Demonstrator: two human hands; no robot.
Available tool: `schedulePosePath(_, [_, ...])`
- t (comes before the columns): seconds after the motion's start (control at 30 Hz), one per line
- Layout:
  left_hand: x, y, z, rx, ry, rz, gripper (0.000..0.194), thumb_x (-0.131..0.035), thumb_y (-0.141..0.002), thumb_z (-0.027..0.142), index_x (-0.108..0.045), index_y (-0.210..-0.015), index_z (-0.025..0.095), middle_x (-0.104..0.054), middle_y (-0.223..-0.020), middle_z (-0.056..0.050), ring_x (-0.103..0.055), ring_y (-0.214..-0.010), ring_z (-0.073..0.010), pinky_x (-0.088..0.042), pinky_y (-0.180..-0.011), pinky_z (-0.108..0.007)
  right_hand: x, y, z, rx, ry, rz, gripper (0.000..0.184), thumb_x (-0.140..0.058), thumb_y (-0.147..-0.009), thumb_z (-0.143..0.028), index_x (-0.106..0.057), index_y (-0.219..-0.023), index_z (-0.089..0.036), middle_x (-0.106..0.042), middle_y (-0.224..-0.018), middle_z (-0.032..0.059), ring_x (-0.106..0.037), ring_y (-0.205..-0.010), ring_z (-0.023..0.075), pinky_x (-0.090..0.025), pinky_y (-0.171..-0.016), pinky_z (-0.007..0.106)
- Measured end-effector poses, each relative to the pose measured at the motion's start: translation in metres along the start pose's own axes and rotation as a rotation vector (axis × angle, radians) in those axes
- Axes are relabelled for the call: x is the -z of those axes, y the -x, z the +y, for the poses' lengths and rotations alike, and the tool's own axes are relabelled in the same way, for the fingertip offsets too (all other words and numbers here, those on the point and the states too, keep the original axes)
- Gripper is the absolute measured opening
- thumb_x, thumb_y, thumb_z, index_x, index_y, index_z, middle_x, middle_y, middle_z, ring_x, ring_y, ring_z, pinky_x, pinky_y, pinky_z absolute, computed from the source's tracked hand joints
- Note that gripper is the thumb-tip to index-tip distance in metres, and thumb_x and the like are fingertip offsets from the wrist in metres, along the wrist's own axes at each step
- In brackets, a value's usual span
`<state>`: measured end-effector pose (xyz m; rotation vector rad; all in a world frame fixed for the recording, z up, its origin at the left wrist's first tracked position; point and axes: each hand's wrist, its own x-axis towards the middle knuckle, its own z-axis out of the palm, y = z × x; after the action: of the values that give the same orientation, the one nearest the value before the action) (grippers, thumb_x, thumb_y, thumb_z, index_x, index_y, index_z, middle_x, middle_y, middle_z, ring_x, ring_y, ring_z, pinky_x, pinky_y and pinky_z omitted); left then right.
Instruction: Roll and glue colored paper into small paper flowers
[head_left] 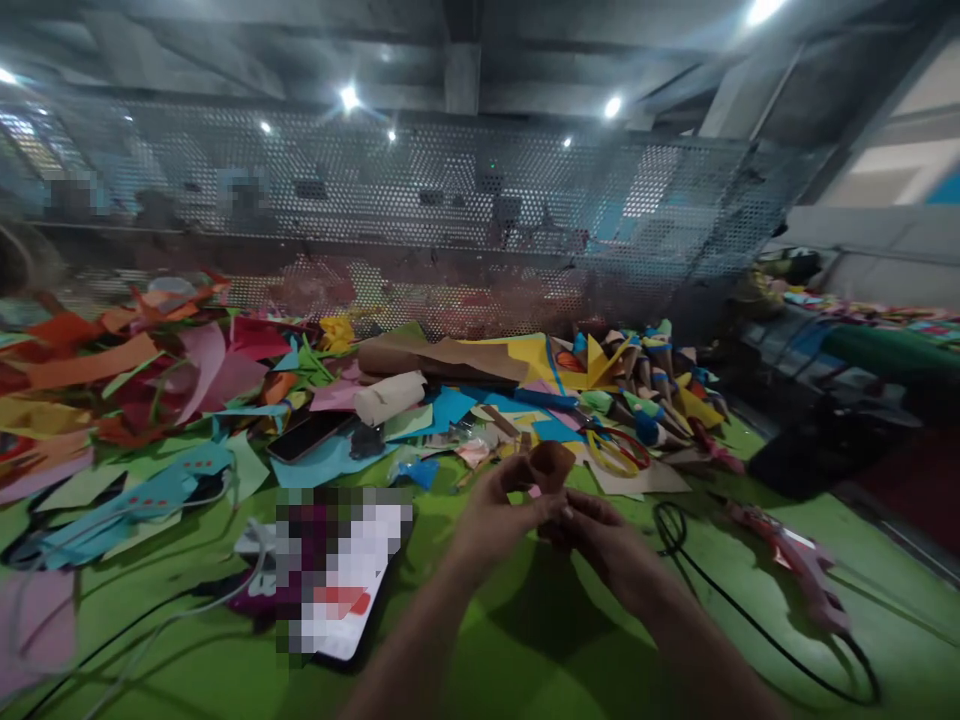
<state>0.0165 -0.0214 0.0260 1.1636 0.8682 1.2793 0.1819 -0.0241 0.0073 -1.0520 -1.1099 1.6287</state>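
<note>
Over the green table, both of my hands hold a rolled piece of brown paper [553, 460], its flared end facing up. My left hand [504, 510] curls round its left side, thumb and fingers closed on it. From the right, the fingers of my right hand [604, 535] pinch the lower part of the same paper. My fingers partly hide its lower end. Just beyond my hands lie scissors [616, 455] with yellow and red handles. A pink glue gun [799, 560] with a black cord lies to the right.
A lit phone [364, 575] lies left of my hands; a dark phone [309, 436] lies farther back. Cords run from a blue power strip [139, 505]. Coloured paper scraps [202, 370], a brown paper roll [442, 360] and several paper cones [649, 400] crowd the back before a perforated metal screen [450, 190].
</note>
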Motion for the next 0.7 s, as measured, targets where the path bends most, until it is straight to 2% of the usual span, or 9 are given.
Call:
schedulePosePath(0.13, [0.000,-0.003,-0.001,-0.123,-0.174,0.121,0.028,-0.080,-0.070,0.023,-0.072,-0.097,0.019,-0.075,-0.091,-0.005,-0.067,-0.085,-0.0200,-0.050,-0.077,-0.029,0.001,0.002,-0.010,0.176,0.214,0.106,0.045,-0.082,-0.070,-0.056,-0.076,-0.097,-0.021,-0.071,-0.079,0.0037,-0.059,-0.063,0.0147,-0.049,-0.058,0.027])
schedulePosePath(0.3, [0.001,-0.004,-0.005,-0.157,-0.355,0.142,0.028,-0.077,-0.074,0.025,-0.072,-0.101,0.020,-0.075,-0.093,-0.006,-0.068,-0.084,-0.0221,-0.051,-0.077,-0.032,0.003,0.002,-0.026,0.344,0.302,0.121,0.040,-0.078,-0.076,-0.052,-0.072,-0.102,-0.022,-0.073,-0.098,0.0070,-0.066,-0.089,0.0221,-0.055,-0.075,0.032])
schedulePosePath(0.47, [0.001,-0.005,-0.012,-0.155,-0.447,0.154,0.029,-0.075,-0.076,0.027,-0.072,-0.105,0.022,-0.076,-0.098,-0.006,-0.068,-0.088,-0.0240,-0.051,-0.080,-0.035,-0.005,-0.002,-0.029,0.353,0.288,0.070,0.040,-0.081,-0.075,-0.046,-0.070,-0.104,-0.021,-0.073,-0.098,0.0071,-0.067,-0.090,0.0238,-0.055,-0.077,0.034])
schedulePosePath(0.6, [0.000,-0.006,-0.013,-0.184,-0.485,0.165,0.026,-0.072,-0.076,0.021,-0.073,-0.102,0.023,-0.076,-0.099,-0.005,-0.068,-0.088,-0.0230,-0.051,-0.082,-0.035,-0.012,-0.004,-0.028,0.347,0.252,0.073,0.047,-0.084,-0.071,-0.046,-0.069,-0.107,-0.020,-0.073,-0.100,0.0075,-0.067,-0.088,0.0239,-0.054,-0.077,0.036])
schedulePosePath(0.7, [-0.001,-0.005,-0.012,-0.180,-0.519,0.185,0.030,-0.070,-0.075,0.017,-0.073,-0.104,0.022,-0.076,-0.098,-0.005,-0.067,-0.088,-0.0223,-0.050,-0.082,-0.034,-0.014,-0.006,-0.026,0.342,0.222,0.055,0.045,-0.084,-0.071,-0.043,-0.070,-0.107,-0.019,-0.072,-0.099,0.0076,-0.066,-0.086,0.0233,-0.054,-0.081,0.038])
